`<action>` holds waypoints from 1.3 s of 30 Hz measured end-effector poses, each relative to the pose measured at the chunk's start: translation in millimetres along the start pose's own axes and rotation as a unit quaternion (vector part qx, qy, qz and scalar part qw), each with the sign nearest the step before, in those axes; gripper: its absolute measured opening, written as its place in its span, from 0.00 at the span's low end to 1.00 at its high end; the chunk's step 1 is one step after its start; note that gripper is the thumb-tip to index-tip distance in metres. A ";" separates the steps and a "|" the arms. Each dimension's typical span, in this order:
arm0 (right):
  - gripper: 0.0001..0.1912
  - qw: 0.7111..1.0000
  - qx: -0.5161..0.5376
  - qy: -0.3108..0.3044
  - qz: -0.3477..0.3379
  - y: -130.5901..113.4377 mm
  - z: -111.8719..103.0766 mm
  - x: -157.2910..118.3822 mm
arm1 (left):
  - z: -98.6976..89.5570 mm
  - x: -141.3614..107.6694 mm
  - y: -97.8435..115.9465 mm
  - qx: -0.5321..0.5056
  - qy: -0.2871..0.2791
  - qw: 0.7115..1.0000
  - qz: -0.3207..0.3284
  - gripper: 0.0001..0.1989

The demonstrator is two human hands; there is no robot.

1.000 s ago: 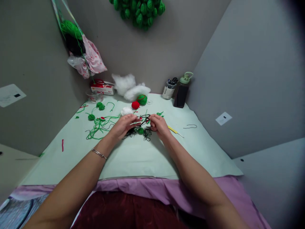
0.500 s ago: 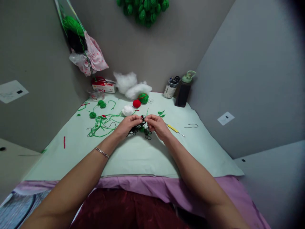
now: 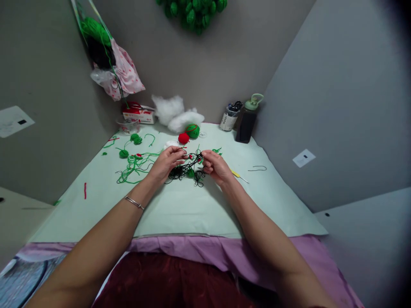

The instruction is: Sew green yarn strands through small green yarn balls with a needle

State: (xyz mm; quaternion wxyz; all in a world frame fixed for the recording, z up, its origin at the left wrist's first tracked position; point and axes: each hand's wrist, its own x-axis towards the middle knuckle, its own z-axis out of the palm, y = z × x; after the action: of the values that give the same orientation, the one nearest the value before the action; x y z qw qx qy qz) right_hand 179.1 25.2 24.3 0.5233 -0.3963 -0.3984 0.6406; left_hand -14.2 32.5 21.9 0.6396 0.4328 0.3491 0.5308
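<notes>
A tangle of black yarn [image 3: 178, 172] lies over the middle of the table, part of it lifted between my two hands. My right hand [image 3: 215, 165] pinches a bunch of its strands between thumb and fingertips. To the left, my left hand [image 3: 168, 162] has thumb and forefinger closed together on a black strand of the same yarn. Under the tangle shows a small green piece [image 3: 190, 173], and bits of red appear behind the strands. A white yarn ball [image 3: 171, 144] is partly hidden behind my left hand. A yellow-handled crochet hook [image 3: 236, 174] lies beside my right hand.
Loose green yarn [image 3: 130, 173] spreads to the left. Behind are a red yarn ball [image 3: 183, 138], a green yarn ball [image 3: 193, 131] and white stuffing [image 3: 175, 113]. A dark bottle [image 3: 246, 124] and a pen holder [image 3: 228, 120] stand at the back right. Grey partitions enclose the table.
My hands have moved apart, the left one leftward and the right one slightly rightward. Black strands now stretch out between them, where they were bunched at the fingertips before.
</notes>
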 end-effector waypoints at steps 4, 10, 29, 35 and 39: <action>0.22 0.996 -0.077 -0.039 -0.022 3.7 7.9 -4.5 | 4.5 -2.2 -8.9 0.069 -0.055 0.996 -0.006 0.18; 0.22 0.995 -0.088 -0.037 -0.030 3.8 8.4 -3.2 | -0.8 0.9 -5.1 0.044 -0.025 0.999 0.010 0.11; 0.21 0.987 -0.134 -0.063 -0.061 -2.7 9.4 -8.4 | -6.7 1.4 0.0 0.140 -0.067 0.987 0.050 0.12; 0.14 0.968 -0.207 -0.112 -0.085 -0.8 7.7 -11.1 | -18.1 5.3 6.6 0.151 -0.063 0.984 0.066 0.10; 0.14 0.968 -0.219 -0.093 -0.081 -0.7 5.0 -9.6 | -18.9 5.9 4.6 0.182 -0.086 0.978 0.059 0.10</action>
State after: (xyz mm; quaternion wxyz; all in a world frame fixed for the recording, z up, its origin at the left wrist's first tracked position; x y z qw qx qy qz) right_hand 176.1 15.4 27.7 0.4344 -0.4069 -0.6066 0.5271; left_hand -32.0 42.0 19.0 0.5452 0.6061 0.3570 0.4560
